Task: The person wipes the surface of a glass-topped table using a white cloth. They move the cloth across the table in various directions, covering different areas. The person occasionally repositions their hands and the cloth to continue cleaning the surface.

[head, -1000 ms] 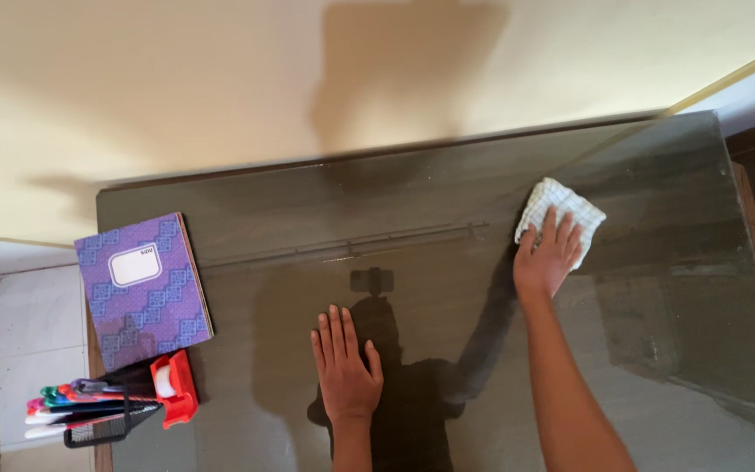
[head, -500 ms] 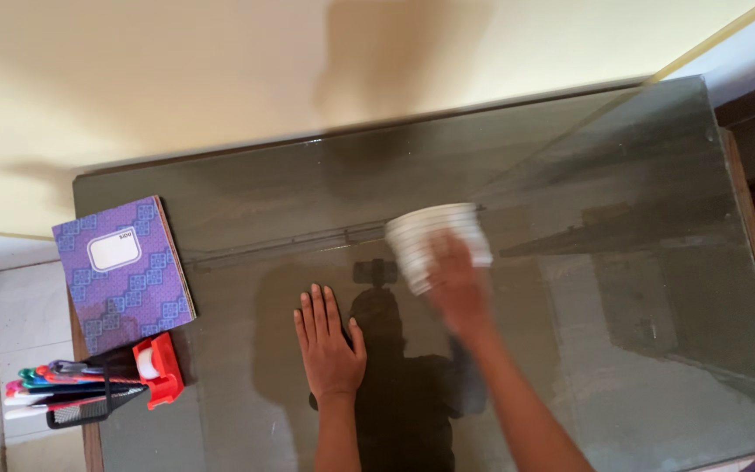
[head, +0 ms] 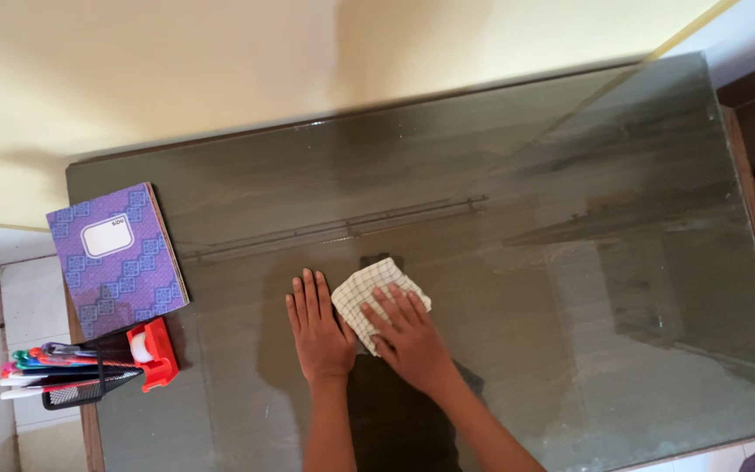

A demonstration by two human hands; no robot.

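My right hand [head: 412, 343] presses flat on a white checked cloth [head: 363, 300] near the middle front of a dark glass-topped table [head: 570, 218]. The fingers cover the cloth's lower right part. My left hand [head: 316, 328] lies flat, palm down, on the glass just left of the cloth, its thumb touching the cloth's edge. It holds nothing. Both forearms come up from the bottom edge of the view.
A purple patterned notebook [head: 117, 258] lies at the table's left edge. Below it stand a red tape dispenser [head: 152, 351] and a black mesh holder with coloured pens [head: 54, 378]. A cream wall runs behind the table. The glass reflects my dark silhouette.
My right hand has swept the cloth from the far right of the glass leftward and toward me, ending beside my left hand. The left hand stayed in place.
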